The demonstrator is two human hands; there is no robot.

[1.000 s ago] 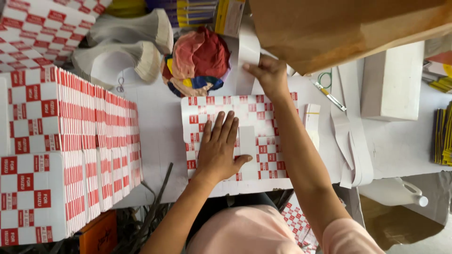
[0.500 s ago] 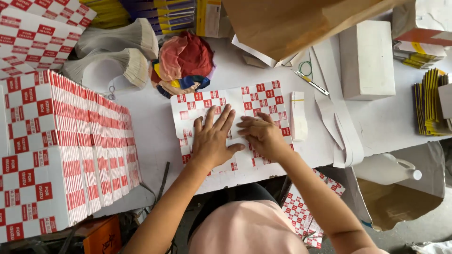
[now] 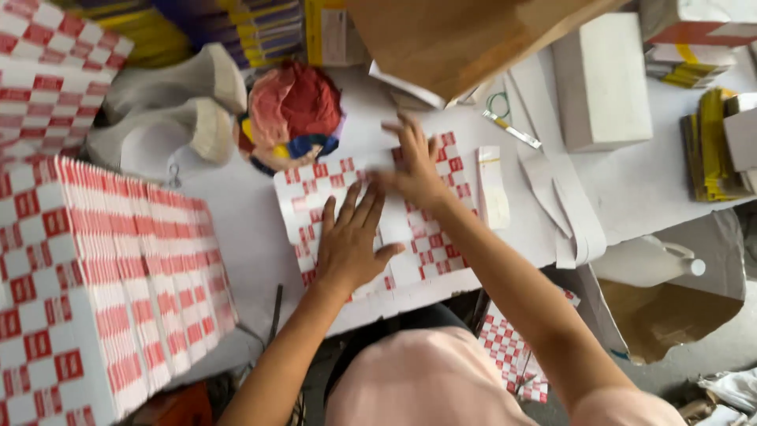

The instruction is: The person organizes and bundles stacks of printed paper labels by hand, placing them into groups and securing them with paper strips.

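A flat red-and-white checkered cardboard sheet (image 3: pixel 430 237) lies on the white table (image 3: pixel 646 185) in front of me. My left hand (image 3: pixel 351 241) rests flat on the sheet's left half, fingers spread and pointing away from me. My right hand (image 3: pixel 414 162) lies open on the sheet's far middle part, fingers spread, slightly blurred. Neither hand grips anything. A narrow white strip (image 3: pixel 493 185) sits just right of the sheet.
A long row of stacked checkered flat boxes (image 3: pixel 110 300) fills the left. A bundle of coloured cloth (image 3: pixel 296 114) sits behind the sheet. White paper strips (image 3: pixel 564 201), a white block (image 3: pixel 599 79), a brown cardboard piece (image 3: pixel 457 39) and yellow stacks (image 3: pixel 710 142) lie to the right.
My right hand came back from the far table edge onto the sheet, then slid forward along its middle. My left hand stayed pressed on the sheet's left half.
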